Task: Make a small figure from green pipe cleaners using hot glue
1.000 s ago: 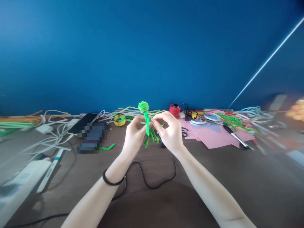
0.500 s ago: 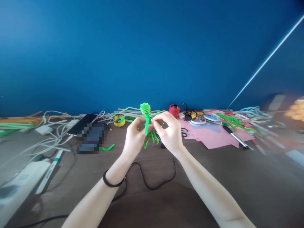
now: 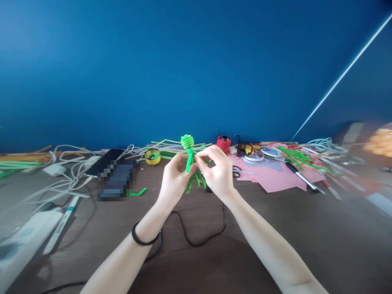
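Between my hands, above the table, is a bright green pipe-cleaner figure (image 3: 187,142) with a coiled round head on top and several loose strands hanging below. My left hand (image 3: 175,176) closes around its middle, the thumb pressed against the green stems. On the other side, my right hand (image 3: 217,168) pinches with thumb and forefinger close to the figure's neck. Whatever sits between those right fingertips is too small to make out. The fingers partly cover the middle of the figure.
Along the wall lie a yellow tape roll (image 3: 152,156), a red spool (image 3: 223,143), pink paper (image 3: 275,179), a pen (image 3: 301,176) and green pipe cleaners (image 3: 295,156). Left are a phone (image 3: 118,179), white cables (image 3: 72,173) and a power strip (image 3: 29,232). A black cable (image 3: 199,245) crosses in front.
The hands and green figure keep nearly the same pose. The right fingers shift very slightly at the figure's neck, and the whole view moves a little.
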The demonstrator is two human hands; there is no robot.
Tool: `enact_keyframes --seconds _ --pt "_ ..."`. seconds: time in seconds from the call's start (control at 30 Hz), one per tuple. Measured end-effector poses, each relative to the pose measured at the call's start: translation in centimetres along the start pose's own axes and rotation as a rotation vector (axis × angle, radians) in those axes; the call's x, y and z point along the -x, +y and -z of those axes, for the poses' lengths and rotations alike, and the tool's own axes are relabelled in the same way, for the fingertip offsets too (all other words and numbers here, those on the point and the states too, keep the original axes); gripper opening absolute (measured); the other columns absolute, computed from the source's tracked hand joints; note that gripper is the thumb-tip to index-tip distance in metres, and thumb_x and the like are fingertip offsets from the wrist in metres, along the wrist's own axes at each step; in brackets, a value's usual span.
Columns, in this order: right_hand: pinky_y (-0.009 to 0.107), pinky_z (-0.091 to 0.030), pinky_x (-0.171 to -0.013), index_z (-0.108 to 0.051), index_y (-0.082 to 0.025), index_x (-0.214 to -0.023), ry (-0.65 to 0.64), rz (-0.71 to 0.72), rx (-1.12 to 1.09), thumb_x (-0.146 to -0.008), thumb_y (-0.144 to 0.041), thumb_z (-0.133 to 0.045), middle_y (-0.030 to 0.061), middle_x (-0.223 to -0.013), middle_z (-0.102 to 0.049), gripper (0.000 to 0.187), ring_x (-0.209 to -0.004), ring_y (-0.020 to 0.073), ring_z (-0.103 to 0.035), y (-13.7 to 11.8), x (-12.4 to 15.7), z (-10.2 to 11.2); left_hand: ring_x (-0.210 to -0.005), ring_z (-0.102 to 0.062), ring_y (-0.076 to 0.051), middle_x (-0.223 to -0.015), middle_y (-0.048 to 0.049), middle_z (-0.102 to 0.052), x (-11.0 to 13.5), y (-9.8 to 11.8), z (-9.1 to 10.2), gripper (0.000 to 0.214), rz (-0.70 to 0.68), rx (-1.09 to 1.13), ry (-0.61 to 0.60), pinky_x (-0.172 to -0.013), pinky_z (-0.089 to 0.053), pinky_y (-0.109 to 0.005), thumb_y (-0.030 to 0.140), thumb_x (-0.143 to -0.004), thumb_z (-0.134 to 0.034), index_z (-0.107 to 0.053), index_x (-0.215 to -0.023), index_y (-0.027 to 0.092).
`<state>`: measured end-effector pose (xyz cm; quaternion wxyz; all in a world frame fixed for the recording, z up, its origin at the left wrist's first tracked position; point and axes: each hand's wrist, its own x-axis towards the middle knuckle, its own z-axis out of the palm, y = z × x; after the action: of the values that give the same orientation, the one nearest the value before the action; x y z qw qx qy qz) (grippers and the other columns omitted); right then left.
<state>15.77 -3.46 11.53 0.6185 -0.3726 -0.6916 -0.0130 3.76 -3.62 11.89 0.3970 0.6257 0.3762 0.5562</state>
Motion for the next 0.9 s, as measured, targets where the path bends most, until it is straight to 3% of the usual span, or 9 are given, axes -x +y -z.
enact_keyframes --seconds 0.23,0.43,0.63,0.73,0.9 --pt "0.027 -0.047 -0.064 -0.056 -0.019 -0.071 0.019 0.099 0.073 -0.081 -0.011 -0.051 0.0031 -0.072 -0.056 0.014 -0.072 0.0149 -0.055 0.6 0.0 0.1 -0.075 -0.059 -0.014 -0.076 0.0010 -0.062 0.2 0.6 -0.2 0.014 0.042 0.057 -0.033 -0.064 -0.046 -0.022 0.021 -0.070 -0.062 -0.060 -0.083 0.017" --pt "0.029 -0.047 -0.065 -0.056 -0.019 -0.071 0.041 0.179 0.134 -0.082 -0.011 -0.051 0.0033 -0.071 -0.057 0.015 -0.073 0.0159 -0.056 0.8 -0.1 0.2 -0.076 -0.058 -0.015 -0.079 -0.0004 -0.062 0.3 0.9 -0.1 0.024 0.065 0.097 -0.056 -0.065 -0.047 -0.023 0.037 -0.072 -0.063 -0.060 -0.086 0.017" --pt "0.030 -0.045 -0.066 -0.057 -0.021 -0.071 0.035 0.184 0.189 -0.084 -0.013 -0.049 0.0033 -0.071 -0.056 0.017 -0.072 0.0164 -0.054 1.0 -0.1 0.2 -0.094 -0.060 -0.021 -0.097 -0.0066 -0.066 0.5 1.0 0.1 0.036 0.064 0.212 -0.127 -0.075 -0.048 -0.028 0.044 -0.074 -0.059 -0.062 -0.096 0.016" --pt "0.031 -0.044 -0.066 -0.056 -0.020 -0.071 0.019 0.203 0.203 -0.085 -0.013 -0.047 0.0040 -0.071 -0.055 0.018 -0.073 0.0167 -0.052 1.1 0.0 0.2 -0.089 -0.061 -0.021 -0.096 -0.0065 -0.067 0.3 0.6 0.1 0.035 0.102 0.310 -0.138 -0.072 -0.048 -0.029 0.045 -0.079 -0.051 -0.064 -0.096 0.017" --pt "0.030 -0.042 -0.064 -0.056 -0.020 -0.071 -0.001 0.254 0.253 -0.085 -0.011 -0.046 0.0045 -0.071 -0.054 0.019 -0.070 0.0166 -0.049 0.9 0.1 0.2 -0.071 -0.061 -0.018 -0.077 -0.0050 -0.067 -0.3 0.3 0.7 0.031 0.212 0.420 -0.155 -0.060 -0.047 -0.027 0.037 -0.082 -0.045 -0.067 -0.087 0.016"
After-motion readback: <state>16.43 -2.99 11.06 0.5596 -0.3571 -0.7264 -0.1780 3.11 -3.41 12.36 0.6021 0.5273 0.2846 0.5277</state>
